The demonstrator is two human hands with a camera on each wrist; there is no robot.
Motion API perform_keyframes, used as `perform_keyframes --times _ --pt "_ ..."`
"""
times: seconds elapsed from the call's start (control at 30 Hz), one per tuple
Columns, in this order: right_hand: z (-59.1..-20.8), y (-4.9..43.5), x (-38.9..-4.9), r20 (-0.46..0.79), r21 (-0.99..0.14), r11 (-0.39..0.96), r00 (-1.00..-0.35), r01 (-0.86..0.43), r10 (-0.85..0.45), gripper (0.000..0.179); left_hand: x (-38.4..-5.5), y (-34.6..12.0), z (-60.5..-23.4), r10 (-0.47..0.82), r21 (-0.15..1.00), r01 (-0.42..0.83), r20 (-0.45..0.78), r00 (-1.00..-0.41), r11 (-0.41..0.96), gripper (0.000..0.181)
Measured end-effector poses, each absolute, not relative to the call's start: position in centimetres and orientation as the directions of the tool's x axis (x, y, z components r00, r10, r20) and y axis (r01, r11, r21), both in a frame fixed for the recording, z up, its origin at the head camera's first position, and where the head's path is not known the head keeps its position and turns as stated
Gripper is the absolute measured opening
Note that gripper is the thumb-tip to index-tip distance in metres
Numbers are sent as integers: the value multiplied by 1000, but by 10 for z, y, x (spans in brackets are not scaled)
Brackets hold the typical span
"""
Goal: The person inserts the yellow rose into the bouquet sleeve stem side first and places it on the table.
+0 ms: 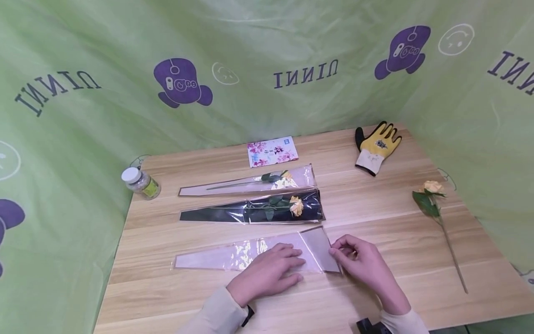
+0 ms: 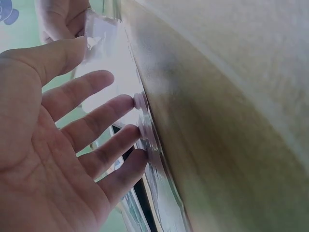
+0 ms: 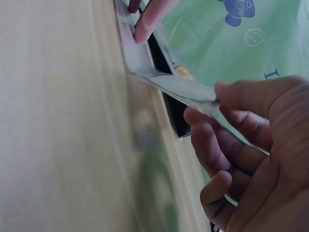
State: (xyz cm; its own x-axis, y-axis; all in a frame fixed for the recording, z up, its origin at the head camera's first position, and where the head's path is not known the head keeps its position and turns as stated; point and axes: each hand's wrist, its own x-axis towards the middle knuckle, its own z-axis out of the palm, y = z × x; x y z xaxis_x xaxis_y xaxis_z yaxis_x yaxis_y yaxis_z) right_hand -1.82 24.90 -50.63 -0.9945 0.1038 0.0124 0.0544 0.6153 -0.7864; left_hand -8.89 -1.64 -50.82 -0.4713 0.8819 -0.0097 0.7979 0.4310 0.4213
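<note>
Where the hands meet: it's the lilac sleeve (image 1: pixel 252 250), lying along the near part of the table (image 1: pixel 359 208), narrow tip left, dark-edged mouth right.
Left hand (image 1: pixel 275 271): spread out, fingers almost straight, tips resting on the film, gripping nothing.
Right hand (image 1: pixel 363 260): thumb and forefinger pinch the mouth's edge, other fingers curled, and the right wrist view shows that end raised off the wood!
Black sleeve (image 1: pixel 250 215): just behind, a yellow bloom showing through.
Pale sleeve (image 1: pixel 254 184): next row back, another yellow bloom inside.
Packet (image 1: pixel 273 152): pink blossoms, big dark Chinese characters, blue tag at the top corner, all too small to read surely.
Glove (image 1: pixel 377 147): yellow and black, white cuff, a badge on the back too tiny to make out.
Jar (image 1: pixel 142 183): white lid, green label, wording lost at this size.
Rose (image 1: pixel 429 204): unwrapped, over on the right.
Cloth (image 1: pixel 258 41): purple cartoon figures, smileys, and lettering running I, N, N, I, then an upturned U!
</note>
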Motion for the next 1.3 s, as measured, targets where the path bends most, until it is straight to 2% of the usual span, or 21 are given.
perform_keyframes --times 0.27,0.37,0.43,0.5,0.53,0.6,0.67,0.8,0.97,1.3 --pt "-503 241 -20 -13 -828 559 -1000 27 28 5 -91 -14 -507 863 437 775 -8 -505 458 41" --pt "-504 240 -19 -25 -830 557 -999 40 34 6 -95 -5 -506 827 548 695 10 -562 466 38" --pt "-504 240 -19 -27 -834 550 -999 42 36 7 -98 6 -507 777 717 534 -17 -629 449 36" --pt "-505 240 -19 -29 -839 543 -999 42 34 8 -101 20 -507 716 908 219 -115 -688 357 32" --pt "-505 240 -19 -30 -841 539 -999 42 31 9 -102 27 -508 684 957 42 -175 -708 288 31" --pt "-507 240 -19 -21 -841 540 -999 31 25 9 -102 40 -511 620 954 -250 -299 -725 166 30" --pt "-509 238 -20 -3 -835 551 -1000 10 14 10 -101 50 -515 580 904 -420 -384 -718 79 29" --pt "-513 236 -22 49 -808 587 -999 -48 -14 12 -99 58 -521 563 887 -459 -409 -719 58 25" --pt "-511 235 -23 58 -804 591 -998 -65 -31 14 -100 55 -524 553 898 -437 -384 -740 39 16" --pt "-510 231 -25 89 -799 594 -995 -98 -45 16 -104 45 -525 545 927 -370 -341 -766 59 13"
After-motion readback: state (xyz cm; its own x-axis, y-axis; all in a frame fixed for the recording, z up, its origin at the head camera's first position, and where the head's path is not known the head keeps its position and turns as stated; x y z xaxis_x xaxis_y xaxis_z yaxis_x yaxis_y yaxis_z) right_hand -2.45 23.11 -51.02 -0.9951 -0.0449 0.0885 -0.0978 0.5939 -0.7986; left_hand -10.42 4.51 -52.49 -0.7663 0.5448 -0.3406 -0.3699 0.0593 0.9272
